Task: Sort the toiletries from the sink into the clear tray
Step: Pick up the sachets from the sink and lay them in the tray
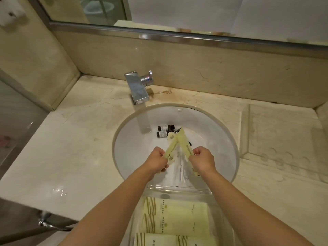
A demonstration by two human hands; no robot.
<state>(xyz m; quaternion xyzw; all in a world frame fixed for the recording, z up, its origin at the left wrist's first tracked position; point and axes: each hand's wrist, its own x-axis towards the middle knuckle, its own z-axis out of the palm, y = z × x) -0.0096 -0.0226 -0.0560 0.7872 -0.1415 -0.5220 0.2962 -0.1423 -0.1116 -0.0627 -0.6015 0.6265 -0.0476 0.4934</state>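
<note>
Over the white round sink (pixel 220 139), my left hand (pixel 157 161) grips a long pale-yellow packet (pixel 171 151). My right hand (pixel 202 159) grips a second long yellow packet (pixel 185 142); the two packets cross at their far ends. Two small dark bottles (pixel 165 130) with white labels lie in the basin beyond, beside a small round cream item (pixel 171 135). Clear-wrapped items (pixel 181 167) lie under my hands. The clear tray (pixel 179 189) sits at the sink's near edge, holding several flat yellow packets (pixel 174 217).
A chrome faucet (pixel 137 87) stands behind the sink. A marble counter (pixel 71 148) surrounds the basin, with a clear ridged dish (pixel 280 139) on the right. A mirror runs along the back wall. A metal towel bar (pixel 51 223) juts out at lower left.
</note>
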